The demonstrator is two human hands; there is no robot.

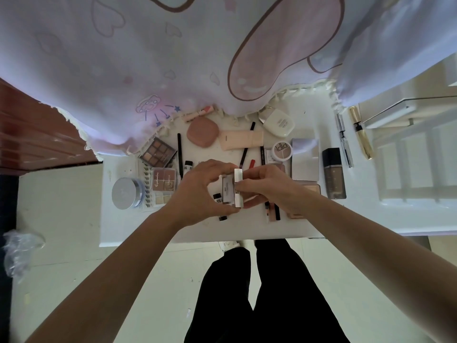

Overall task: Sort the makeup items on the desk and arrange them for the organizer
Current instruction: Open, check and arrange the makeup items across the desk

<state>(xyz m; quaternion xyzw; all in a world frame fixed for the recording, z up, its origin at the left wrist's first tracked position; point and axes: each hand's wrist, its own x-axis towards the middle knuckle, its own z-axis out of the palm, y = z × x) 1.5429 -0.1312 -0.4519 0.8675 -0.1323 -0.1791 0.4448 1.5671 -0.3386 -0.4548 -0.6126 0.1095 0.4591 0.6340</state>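
Both hands meet over the middle of the white desk (pixel 247 226). My left hand (pixel 201 191) and my right hand (pixel 268 188) together hold a small silver palette case (pixel 233 188), which stands open on its edge above the desk. Fingers of each hand curl round its sides. Around them lie makeup items: two eyeshadow palettes (pixel 159 151) (pixel 163 179), a round silver jar (pixel 126 193), a pink compact (pixel 202 132), a peach tube (pixel 241 139), a round concealer pot (pixel 282 150), a silver mirror palette (pixel 305 158), a dark foundation bottle (pixel 333 173), pencils and small tubes.
A lilac printed blanket (pixel 148 58) hangs over the desk's far edge. A gold mascara (pixel 361 132) and a clear tube (pixel 345 142) lie at the right. A white perfume bottle (pixel 278 121) lies at the back. White shelving (pixel 408 157) stands to the right. My legs are below the desk edge.
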